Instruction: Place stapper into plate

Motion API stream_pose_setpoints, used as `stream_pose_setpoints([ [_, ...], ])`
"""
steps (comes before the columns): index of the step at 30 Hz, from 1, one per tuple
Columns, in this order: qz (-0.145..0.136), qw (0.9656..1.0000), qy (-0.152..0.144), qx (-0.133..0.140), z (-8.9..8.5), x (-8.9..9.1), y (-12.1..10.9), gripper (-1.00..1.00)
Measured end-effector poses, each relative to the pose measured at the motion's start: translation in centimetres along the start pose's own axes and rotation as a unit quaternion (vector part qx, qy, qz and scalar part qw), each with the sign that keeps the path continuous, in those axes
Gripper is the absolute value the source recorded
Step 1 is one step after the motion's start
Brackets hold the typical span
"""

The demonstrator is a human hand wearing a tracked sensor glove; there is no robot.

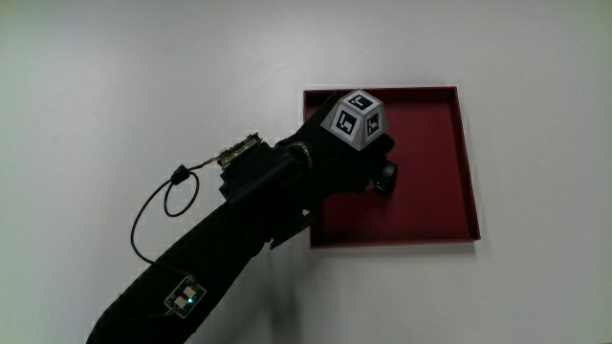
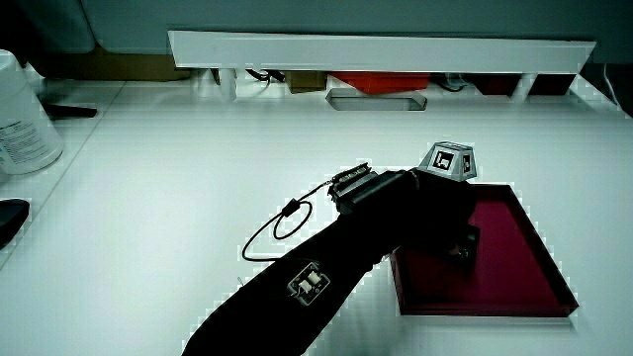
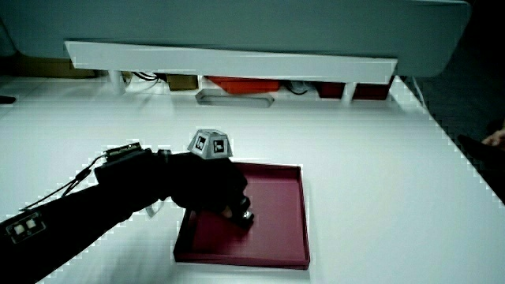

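Note:
A square dark red plate [image 1: 435,158] with a low rim lies on the white table, seen in both side views [image 2: 519,262] [image 3: 280,209]. The black gloved hand [image 1: 344,162] reaches over the plate's edge nearest the forearm, the patterned cube [image 1: 356,119] on its back. Its fingers are curled around a small black stapler [image 1: 385,178], which sits low over the plate's floor. In both side views the stapler [image 2: 463,247] [image 3: 246,214] pokes out under the fingertips. Whether it touches the plate I cannot tell; most of it is hidden by the hand.
A thin black cable loop [image 1: 158,205] hangs from the forearm over the table. A white container [image 2: 22,117] stands at the table's edge. A low white partition [image 2: 376,49] has a red object [image 2: 381,83] under it.

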Motion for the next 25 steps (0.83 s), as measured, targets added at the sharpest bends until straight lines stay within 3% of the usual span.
stream_pose_setpoints([
  [12,-0.003,1.0,0.0,-0.001,-0.7,-0.2,0.3,0.0],
  [20,-0.004,0.9999,-0.01,0.007,-0.7,-0.7,-0.2,-0.53],
  [25,-0.021,0.9989,-0.016,0.037,0.5,-1.3,-2.6,-0.87],
])
